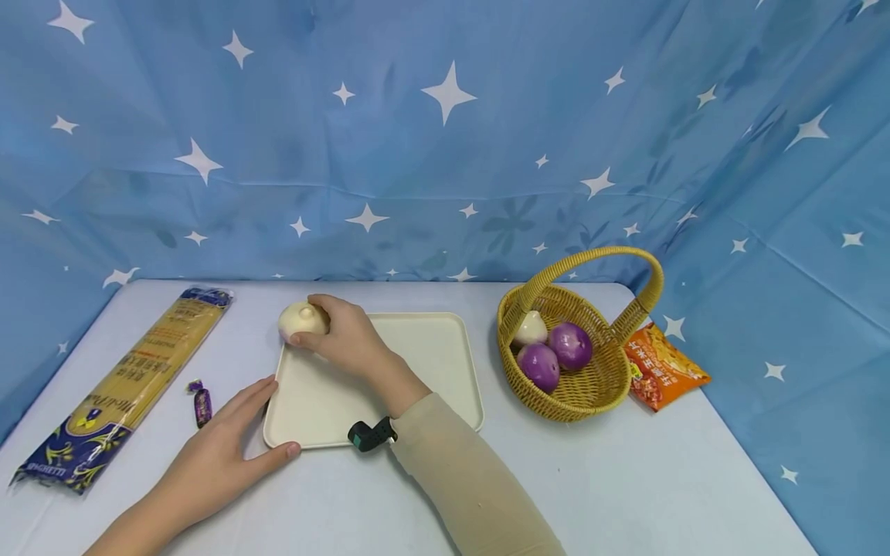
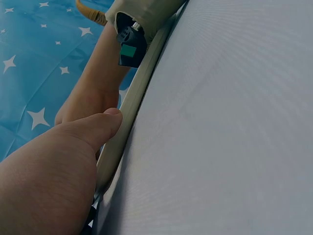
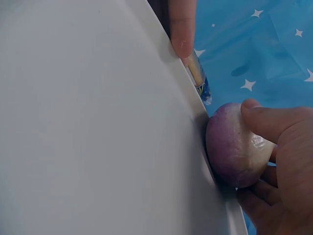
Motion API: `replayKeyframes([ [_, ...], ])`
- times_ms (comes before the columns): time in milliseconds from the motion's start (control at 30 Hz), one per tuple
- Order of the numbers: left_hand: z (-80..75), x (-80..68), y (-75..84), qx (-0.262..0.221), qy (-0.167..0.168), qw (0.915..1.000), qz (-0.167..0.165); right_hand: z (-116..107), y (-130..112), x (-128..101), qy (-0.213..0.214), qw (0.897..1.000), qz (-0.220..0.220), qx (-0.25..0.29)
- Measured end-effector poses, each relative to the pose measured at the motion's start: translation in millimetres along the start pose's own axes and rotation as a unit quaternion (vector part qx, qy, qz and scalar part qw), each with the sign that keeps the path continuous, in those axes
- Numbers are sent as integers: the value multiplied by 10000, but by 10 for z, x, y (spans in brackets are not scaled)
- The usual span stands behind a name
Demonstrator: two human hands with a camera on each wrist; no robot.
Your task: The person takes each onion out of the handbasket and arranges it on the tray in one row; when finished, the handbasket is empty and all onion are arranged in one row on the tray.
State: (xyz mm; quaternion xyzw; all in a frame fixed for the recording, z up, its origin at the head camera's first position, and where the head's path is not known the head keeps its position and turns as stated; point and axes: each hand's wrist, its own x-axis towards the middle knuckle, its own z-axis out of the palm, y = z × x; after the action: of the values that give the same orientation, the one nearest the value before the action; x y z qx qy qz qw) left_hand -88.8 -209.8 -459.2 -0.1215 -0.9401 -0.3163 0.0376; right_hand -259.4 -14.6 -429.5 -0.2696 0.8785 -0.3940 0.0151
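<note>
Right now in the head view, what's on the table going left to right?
Spaghetti pack → wrapped candy → cream tray → wicker basket holding a white and two purple onions → orange snack packet. The hands and the onion at the tray's far left corner overlap the tray, so they are left out.

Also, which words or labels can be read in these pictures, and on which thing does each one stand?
"SPAGHETTI": on the dark lower end of the pasta packet.
Other print along the pasta packet: too blurred to read.
Orange snack bag: print too small to read.
Small purple candy: no readable text.
</note>
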Motion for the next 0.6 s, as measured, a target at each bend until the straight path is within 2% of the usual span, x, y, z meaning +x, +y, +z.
replayKeyframes([
  [267, -9, 9, 10, -19, -43, 10000, -43, -23, -37, -1, -19, 10000, -15, -26],
  [600, -7, 0, 11, -61, -1, 10000, 18, -34, -78, -4, -237, 9993, 65, -280],
])
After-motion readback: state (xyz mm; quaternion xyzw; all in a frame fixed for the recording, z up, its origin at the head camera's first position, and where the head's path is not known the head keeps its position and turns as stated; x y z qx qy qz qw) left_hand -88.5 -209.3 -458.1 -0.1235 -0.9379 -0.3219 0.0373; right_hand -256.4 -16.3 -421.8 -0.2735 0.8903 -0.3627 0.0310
